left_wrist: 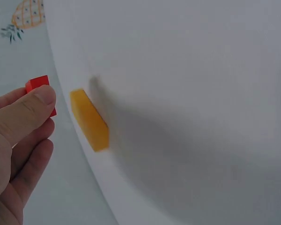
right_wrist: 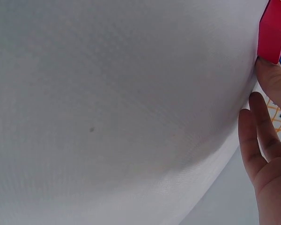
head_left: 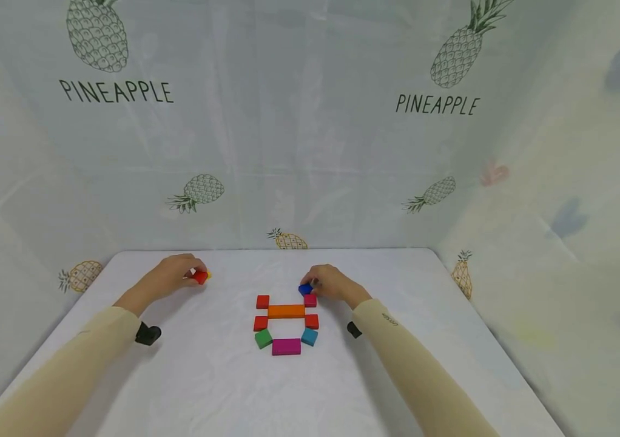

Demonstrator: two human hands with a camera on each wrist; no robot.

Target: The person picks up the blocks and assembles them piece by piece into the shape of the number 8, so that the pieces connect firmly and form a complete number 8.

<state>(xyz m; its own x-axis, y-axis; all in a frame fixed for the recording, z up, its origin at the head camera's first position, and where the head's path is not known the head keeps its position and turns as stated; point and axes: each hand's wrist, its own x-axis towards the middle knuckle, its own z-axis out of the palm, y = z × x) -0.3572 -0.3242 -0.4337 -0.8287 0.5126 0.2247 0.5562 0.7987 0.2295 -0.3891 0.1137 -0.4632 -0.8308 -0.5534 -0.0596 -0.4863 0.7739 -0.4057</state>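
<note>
My left hand (head_left: pixel 172 271) pinches a red block (left_wrist: pixel 37 83) between thumb and fingers at the table's far left. Beyond it a yellow block (left_wrist: pixel 90 121) lies on the tabletop, mostly hidden in the head view. With its fingertips, my right hand (head_left: pixel 333 283) grips a dark blue block (head_left: pixel 305 289) right at the far edge of a crimson block (head_left: pixel 310 300). That crimson block marks the far right corner of a block pattern around a long orange block (head_left: pixel 286 312). In the right wrist view, only a sliver of blue shows behind the crimson block (right_wrist: pixel 272 35).
Red blocks flank the orange one: far left (head_left: pixel 262 301), near left (head_left: pixel 261 323) and near right (head_left: pixel 312 321). Closer in are tilted green (head_left: pixel 263 338) and teal (head_left: pixel 309 337) blocks, with a magenta block (head_left: pixel 286 346) between. Pineapple-print cloth (head_left: pixel 288 152) surrounds the white table (head_left: pixel 201 388).
</note>
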